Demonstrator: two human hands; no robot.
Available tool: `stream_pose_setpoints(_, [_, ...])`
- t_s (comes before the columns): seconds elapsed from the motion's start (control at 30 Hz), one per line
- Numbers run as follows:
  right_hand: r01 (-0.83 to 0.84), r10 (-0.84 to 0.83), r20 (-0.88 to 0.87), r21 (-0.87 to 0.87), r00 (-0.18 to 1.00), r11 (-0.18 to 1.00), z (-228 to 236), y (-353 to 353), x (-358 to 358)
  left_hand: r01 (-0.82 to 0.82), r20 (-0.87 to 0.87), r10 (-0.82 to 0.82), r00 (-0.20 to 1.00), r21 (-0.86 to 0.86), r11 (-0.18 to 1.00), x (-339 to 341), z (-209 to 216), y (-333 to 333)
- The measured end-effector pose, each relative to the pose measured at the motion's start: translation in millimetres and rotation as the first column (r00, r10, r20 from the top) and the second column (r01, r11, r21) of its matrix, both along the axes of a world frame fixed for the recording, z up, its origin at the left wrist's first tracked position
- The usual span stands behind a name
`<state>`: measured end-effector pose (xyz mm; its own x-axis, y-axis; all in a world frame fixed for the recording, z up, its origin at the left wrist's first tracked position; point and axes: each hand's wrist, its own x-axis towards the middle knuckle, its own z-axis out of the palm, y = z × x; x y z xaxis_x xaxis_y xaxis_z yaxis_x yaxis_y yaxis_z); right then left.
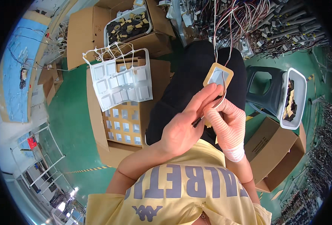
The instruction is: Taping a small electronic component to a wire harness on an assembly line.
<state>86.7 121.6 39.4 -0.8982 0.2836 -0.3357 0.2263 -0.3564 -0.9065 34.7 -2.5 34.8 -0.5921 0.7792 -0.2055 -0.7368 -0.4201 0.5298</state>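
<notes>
In front of my lap is a small white rectangular part [216, 76] with a tan foam-like rim. Its thin wires stretch away to the far side, and one dark wire [223, 88] bends back toward my hands. My bare left hand [184, 125] has its fingers together on the near edge of the part; its thumb is partly hidden. In a striped, ribbed glove, my right hand [227, 122] is closed with the wire running through its bent fingers. A short black wire end [197, 122] pokes out between both palms.
Left of my legs, a white moulded tray [115, 80] of square white pieces rests on an open carton [98, 123]. Beyond stands a box [85, 30] with a bin of black and tan pieces. At right are a dark stool [263, 84], a white bin [299, 80] and another carton [271, 150]. Wire bundles [248, 18] hang ahead.
</notes>
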Motion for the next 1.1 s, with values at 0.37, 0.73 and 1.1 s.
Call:
stream_pose_setpoints(0.37, [0.038, -0.039, 0.022, 0.013, 0.999, 0.999, 2, 3, 4, 0.021, -0.171, -0.038, 0.985, -0.104, 0.994, 0, -6, -3])
stream_pose_setpoints(0.73, [0.133, -0.13, 0.032, -0.168, 0.991, 0.977, -3, 25, 6, 0.103, 0.302, -0.106, 0.947, 0.027, 0.994, -8, 8, -18])
stream_pose_setpoints(1.1, [0.167, -0.167, -0.006, -0.019, 0.986, 0.986, -1, 20, 5, -0.461, -0.854, -0.465, 0.234, -0.519, 0.72, -25, 16, -19])
